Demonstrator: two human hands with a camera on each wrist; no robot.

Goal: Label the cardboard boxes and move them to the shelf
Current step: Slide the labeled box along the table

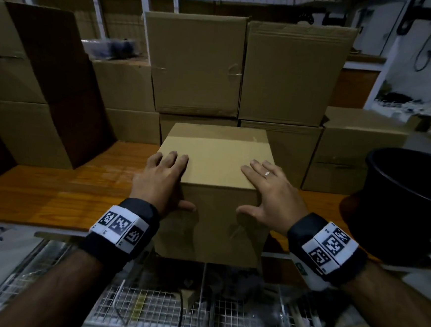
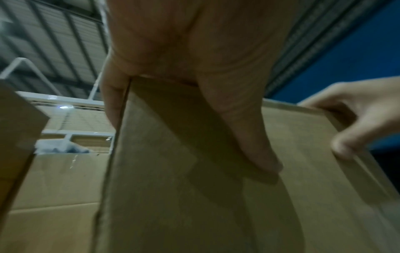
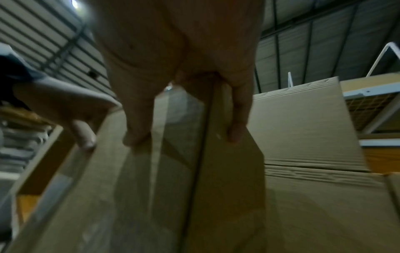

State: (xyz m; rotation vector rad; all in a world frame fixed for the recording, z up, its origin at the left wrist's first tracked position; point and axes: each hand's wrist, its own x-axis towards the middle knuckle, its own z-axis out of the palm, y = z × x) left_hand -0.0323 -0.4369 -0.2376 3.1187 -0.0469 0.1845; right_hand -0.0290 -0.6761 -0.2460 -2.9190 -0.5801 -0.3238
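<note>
Wooden shelf board (image 1: pixel 52 191), stacked boxes (image 1: pixel 194 63) behind, one small box (image 1: pixel 217 163) at the front edge.
Left hand (image 1: pixel 160 179) and right hand (image 1: pixel 271 191) clamp the small box at its near top corners: fingers (image 1: pixel 173 157) flat on the top, thumbs on the front face, so gripping the box. It overhangs the board edge, just in front of the stack. Black bucket (image 1: pixel 410 194) to the right.

The cardboard box (image 1: pixel 215 163) is plain tan, as are the stacked boxes (image 1: pixel 242 67) behind. The shelf board (image 1: pixel 52 189) is orange-brown wood. The bin (image 1: pixel 411 189) is black. The wristbands (image 1: pixel 120 226) carry black-and-white square codes.
</note>
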